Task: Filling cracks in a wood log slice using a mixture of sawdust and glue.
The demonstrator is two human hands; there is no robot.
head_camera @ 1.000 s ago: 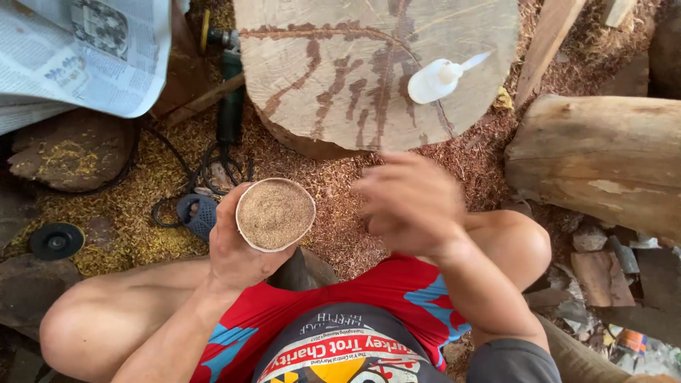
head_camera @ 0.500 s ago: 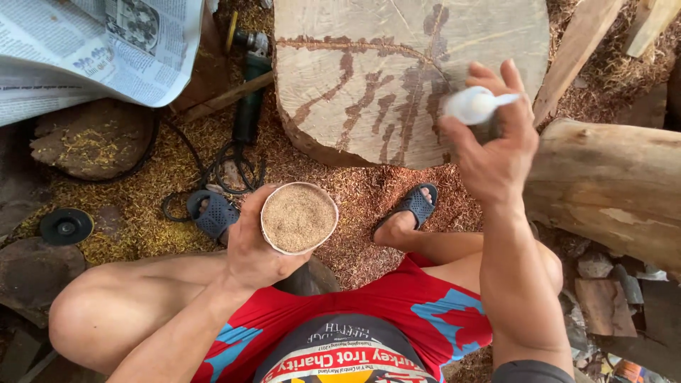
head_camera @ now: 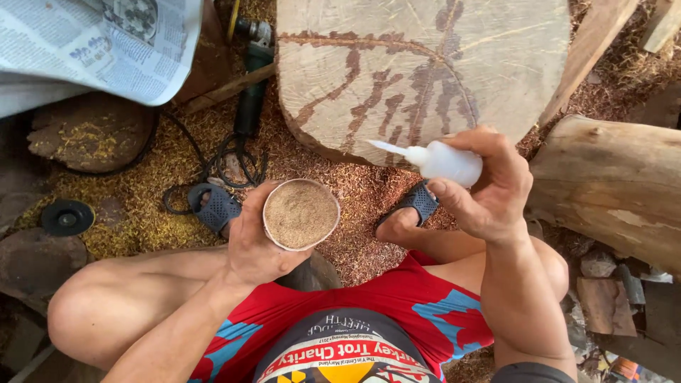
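Note:
My left hand (head_camera: 257, 245) holds a small round cup (head_camera: 301, 214) filled with fine brown sawdust, in front of my knees. My right hand (head_camera: 488, 186) grips a white squeeze bottle (head_camera: 434, 160) with a thin nozzle that points left, above and to the right of the cup. The nozzle tip hangs in front of the lower edge of a large round wood slab (head_camera: 418, 67) with dark grain marks. The bottle and the cup are apart.
An angle grinder (head_camera: 252, 78) with a black cable lies left of the slab. A newspaper (head_camera: 92, 46) is at the upper left, a log (head_camera: 610, 188) at the right. A black disc (head_camera: 67, 217) rests on the sawdust-covered ground. My feet wear dark sandals (head_camera: 216, 209).
My right hand picked the white bottle up off the slab and brought it down towards the cup, turning the nozzle to the left. The cup has hardly moved.

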